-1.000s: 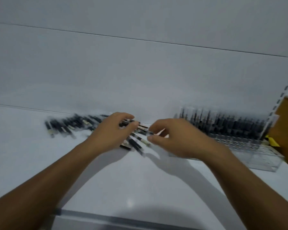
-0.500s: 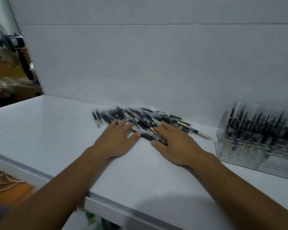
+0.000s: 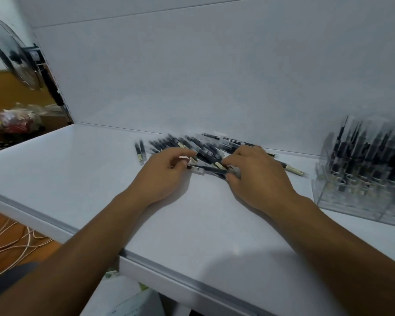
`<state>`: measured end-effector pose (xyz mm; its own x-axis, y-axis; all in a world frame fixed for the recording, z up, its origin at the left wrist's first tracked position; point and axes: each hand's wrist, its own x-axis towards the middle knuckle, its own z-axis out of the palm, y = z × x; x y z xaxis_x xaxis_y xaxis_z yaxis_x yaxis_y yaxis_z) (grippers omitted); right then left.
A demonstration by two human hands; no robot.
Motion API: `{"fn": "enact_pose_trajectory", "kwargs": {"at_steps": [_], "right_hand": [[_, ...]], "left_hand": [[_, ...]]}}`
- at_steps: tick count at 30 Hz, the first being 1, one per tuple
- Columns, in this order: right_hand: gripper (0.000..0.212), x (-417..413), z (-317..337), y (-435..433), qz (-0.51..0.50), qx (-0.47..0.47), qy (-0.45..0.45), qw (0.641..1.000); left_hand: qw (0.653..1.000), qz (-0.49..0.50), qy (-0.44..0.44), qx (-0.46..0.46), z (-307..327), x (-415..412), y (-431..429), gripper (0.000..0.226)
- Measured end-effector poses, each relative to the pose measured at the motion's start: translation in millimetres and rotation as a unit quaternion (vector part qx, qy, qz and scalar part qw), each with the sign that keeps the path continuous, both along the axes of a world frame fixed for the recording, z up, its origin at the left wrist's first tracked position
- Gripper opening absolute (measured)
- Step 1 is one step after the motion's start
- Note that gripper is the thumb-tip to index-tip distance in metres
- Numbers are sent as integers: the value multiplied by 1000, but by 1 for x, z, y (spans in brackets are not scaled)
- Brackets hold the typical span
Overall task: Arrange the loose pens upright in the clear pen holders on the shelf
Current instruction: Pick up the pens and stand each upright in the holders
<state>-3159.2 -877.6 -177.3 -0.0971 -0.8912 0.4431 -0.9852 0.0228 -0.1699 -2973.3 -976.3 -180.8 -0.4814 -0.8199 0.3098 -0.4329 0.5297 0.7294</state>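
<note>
On the white shelf your right hand pinches a pen from the loose pens beneath your fingertips. I cannot tell your left hand's grip. The clear holder stands further right.

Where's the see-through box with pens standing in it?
In the head view, the clear plastic pen holder stands at the white shelf's far right, beyond the right hand and loose black pens.

Left hand, right hand palm down, close together, fingers curled; grip unclear, blurred.
</note>
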Motion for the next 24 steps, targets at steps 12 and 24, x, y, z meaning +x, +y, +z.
{"fn": "enact_pose_trajectory", "kwargs": {"at_steps": [12, 24], "right_hand": [[18, 4, 2, -4, -9, 22, -76, 997], [28, 5, 5, 1, -15, -18, -197, 980]], "left_hand": [[965, -49, -245, -73, 21, 37, -45, 43], [920, -166, -282, -217, 21, 22, -51, 22]]}}
